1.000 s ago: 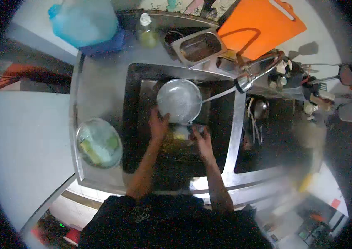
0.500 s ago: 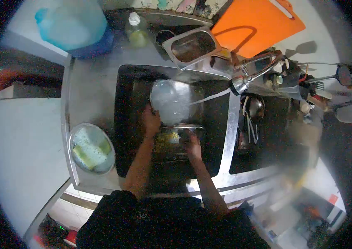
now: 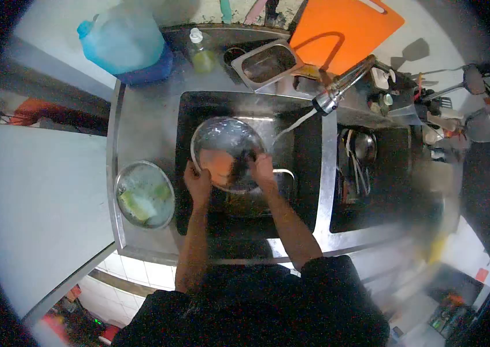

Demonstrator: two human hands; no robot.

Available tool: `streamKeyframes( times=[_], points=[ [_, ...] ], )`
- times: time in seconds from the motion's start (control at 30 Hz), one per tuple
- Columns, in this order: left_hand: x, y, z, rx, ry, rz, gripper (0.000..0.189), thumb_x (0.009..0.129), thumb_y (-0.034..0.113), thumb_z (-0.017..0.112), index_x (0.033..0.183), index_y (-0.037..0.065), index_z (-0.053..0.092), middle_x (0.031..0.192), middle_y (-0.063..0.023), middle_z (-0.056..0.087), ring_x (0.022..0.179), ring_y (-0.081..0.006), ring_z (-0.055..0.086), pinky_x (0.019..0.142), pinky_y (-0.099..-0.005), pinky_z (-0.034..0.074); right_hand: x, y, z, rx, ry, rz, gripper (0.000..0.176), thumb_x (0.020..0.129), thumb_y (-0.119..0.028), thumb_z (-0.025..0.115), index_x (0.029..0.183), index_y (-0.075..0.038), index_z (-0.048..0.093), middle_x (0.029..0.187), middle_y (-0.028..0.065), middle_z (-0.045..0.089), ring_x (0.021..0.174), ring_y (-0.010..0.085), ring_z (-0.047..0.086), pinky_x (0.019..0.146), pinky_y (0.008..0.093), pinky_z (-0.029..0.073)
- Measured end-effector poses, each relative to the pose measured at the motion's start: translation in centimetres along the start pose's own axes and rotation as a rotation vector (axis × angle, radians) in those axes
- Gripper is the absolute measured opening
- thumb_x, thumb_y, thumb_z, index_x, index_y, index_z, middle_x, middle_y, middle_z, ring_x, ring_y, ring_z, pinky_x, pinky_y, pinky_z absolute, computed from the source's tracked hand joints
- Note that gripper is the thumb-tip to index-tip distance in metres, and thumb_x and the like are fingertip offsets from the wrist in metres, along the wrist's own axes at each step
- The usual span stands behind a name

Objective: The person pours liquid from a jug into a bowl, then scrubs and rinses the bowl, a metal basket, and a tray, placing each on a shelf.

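A round shiny metal bowl point(image 3: 230, 136) is tilted over the sink basin point(image 3: 190, 110), its inside wet and showing an orange reflection. My left hand point(image 3: 198, 184) is closed on the bowl's lower left rim. At the right rim, my right hand point(image 3: 262, 169) is closed on it too, its fingers partly over the inner side. From the faucet head point(image 3: 324, 104) a stream of water falls just right of the bowl. Below the bowl, a rectangular container with a metal rim point(image 3: 285, 172) lies in the basin, partly hidden by the bowl and my right arm.
A dish with soapy sponges point(image 3: 145, 194) stands on the left counter. Along the back are a blue jug point(image 3: 123, 46), a soap bottle point(image 3: 202, 58), a metal pan point(image 3: 268, 63) and an orange cutting board point(image 3: 343, 34). The right basin holds utensils point(image 3: 357, 165).
The bowl, earlier full of cloudy water, is now tilted and mostly emptied. My right hand has moved up from the rectangular container to the bowl's rim; my left hand has shifted left.
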State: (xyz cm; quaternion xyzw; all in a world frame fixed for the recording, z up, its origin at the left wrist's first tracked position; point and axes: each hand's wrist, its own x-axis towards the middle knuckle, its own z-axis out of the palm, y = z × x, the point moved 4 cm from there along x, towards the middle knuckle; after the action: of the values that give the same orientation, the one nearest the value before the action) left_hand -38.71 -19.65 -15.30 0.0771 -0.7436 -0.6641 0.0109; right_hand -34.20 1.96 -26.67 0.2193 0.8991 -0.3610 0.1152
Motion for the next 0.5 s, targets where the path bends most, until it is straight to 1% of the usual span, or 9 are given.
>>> streamKeyframes(
  times=[0.07,0.1,0.13,0.2,0.23,0.3,0.37,0.43,0.5],
  points=[
    [-1.0,1.1,1.1,-0.112,-0.074,-0.071,0.018,0.078,0.003,0.055,0.095,0.0,0.057,0.086,-0.0066,0.062,0.077,-0.0185,0.059,0.071,-0.0318,0.048,-0.1,-3.0,-5.0,0.2,0.355,0.056,0.035,0.084,-0.018,0.068,0.113,0.0,0.062,0.098,0.0217,0.066,0.09,0.0419,0.063,0.078,0.0458,0.051],
    [-1.6,0.5,1.9,-0.156,-0.176,-0.189,0.014,0.077,0.002,0.055,0.091,0.001,0.056,0.084,-0.0047,0.059,0.076,-0.0149,0.057,0.069,-0.0293,0.047,-0.2,-3.7,-5.3,0.201,0.355,0.06,0.035,0.084,-0.018,0.068,0.113,0.0,0.062,0.098,0.0217,0.066,0.09,0.0419,0.063,0.078,0.0458,0.051],
    [-2.4,-0.1,2.7,-0.201,-0.282,-0.311,0.011,0.076,0.0,0.054,0.087,0.003,0.054,0.082,-0.0028,0.056,0.076,-0.0113,0.055,0.066,-0.0267,0.045,-0.4,-5.1,-5.2,0.17,0.281,-0.134,0.033,0.084,-0.017,0.067,0.112,0.0,0.063,0.098,0.022,0.067,0.088,0.0414,0.063,0.077,0.0458,0.051],
    [-2.4,-0.7,3.9,-0.198,-0.277,-0.21,0.011,0.075,0.0,0.055,0.085,0.003,0.052,0.08,-0.0018,0.054,0.075,-0.0101,0.054,0.065,-0.026,0.044,0.0,-4.4,-2.6,-0.031,0.038,-0.506,0.029,0.083,-0.017,0.068,0.106,0.001,0.064,0.097,0.0225,0.067,0.086,0.0361,0.065,0.075,0.0435,0.051],
    [-2.4,-0.6,4.2,-0.193,-0.257,-0.111,0.012,0.074,-0.001,0.056,0.083,0.004,0.051,0.077,-0.0007,0.052,0.074,-0.009,0.052,0.063,-0.0253,0.043,-1.1,-4.8,-4.0,-0.035,0.038,-0.501,0.029,0.083,-0.017,0.068,0.106,0.001,0.064,0.097,0.0225,0.067,0.086,0.0361,0.065,0.075,0.0435,0.051],
    [-2.8,-0.1,4.5,-0.195,-0.311,-0.163,0.015,0.072,-0.002,0.058,0.083,0.004,0.051,0.076,0.0001,0.052,0.074,-0.0091,0.052,0.064,-0.0251,0.043,-4.0,-4.2,-6.9,0.567,-0.288,0.252,0.027,0.084,-0.019,0.068,0.102,0.001,0.065,0.095,0.022,0.067,0.086,0.0336,0.067,0.073,0.0415,0.051],
    [-4.6,0.8,4.3,-0.293,-0.354,-0.428,0.018,0.071,-0.002,0.062,0.086,0.004,0.054,0.078,0.0002,0.054,0.076,-0.0097,0.053,0.066,-0.0266,0.045,-2.6,-3.1,-9.2,0.389,-0.095,0.152,0.027,0.085,-0.02,0.068,0.101,0.001,0.066,0.09,0.0208,0.067,0.083,0.0314,0.066,0.072,0.0411,0.051],
    [-4.7,2.0,4.9,-0.199,-0.441,-0.38,0.02,0.071,-0.001,0.063,0.088,0.004,0.055,0.079,0.0005,0.055,0.077,-0.0094,0.053,0.068,-0.0264,0.045,-2.5,-3.7,-10.2,0.209,0.091,0.051,0.026,0.085,-0.022,0.068,0.099,0.0,0.067,0.086,0.0195,0.067,0.08,0.0292,0.066,0.071,0.0408,0.051],
    [-4.0,1.2,5.8,-0.108,-0.53,-0.329,0.021,0.071,-0.001,0.065,0.09,0.004,0.057,0.08,0.0009,0.056,0.077,-0.0092,0.054,0.069,-0.0263,0.046,-3.6,-6.9,-10.2,0.493,0.179,-0.083,0.027,0.086,-0.023,0.068,0.099,0.001,0.068,0.082,0.0175,0.066,0.08,0.023,0.066,0.071,0.04,0.051]
  ],
)
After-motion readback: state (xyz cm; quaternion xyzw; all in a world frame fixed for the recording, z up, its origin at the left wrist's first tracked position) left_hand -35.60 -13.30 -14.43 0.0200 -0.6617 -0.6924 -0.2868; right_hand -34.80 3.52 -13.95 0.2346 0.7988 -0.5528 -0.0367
